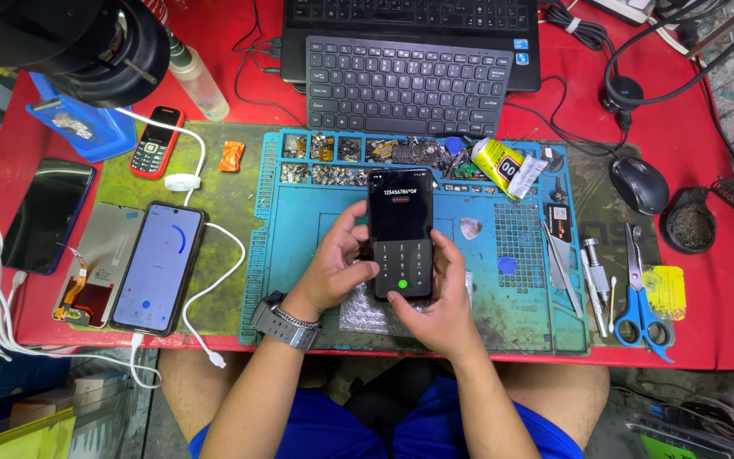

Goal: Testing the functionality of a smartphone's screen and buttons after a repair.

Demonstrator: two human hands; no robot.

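A black smartphone (399, 223) with a lit dial pad on its screen is held upright over the blue repair mat (299, 246). My left hand (333, 268) grips its left edge, thumb resting on the lower screen. My right hand (439, 306) supports the bottom right corner, thumb touching near the green call button. A grey wristwatch (284, 323) sits on my left wrist. A piece of bubble wrap (363, 314) lies on the mat under my hands.
A second phone (159, 268) with a light screen lies at left on a white cable (214, 285), beside a bare display panel (95, 263) and a dark phone (47, 214). A keyboard (405, 85), a mouse (639, 184), blue scissors (639, 297) and a glue tube (503, 166) surround the mat.
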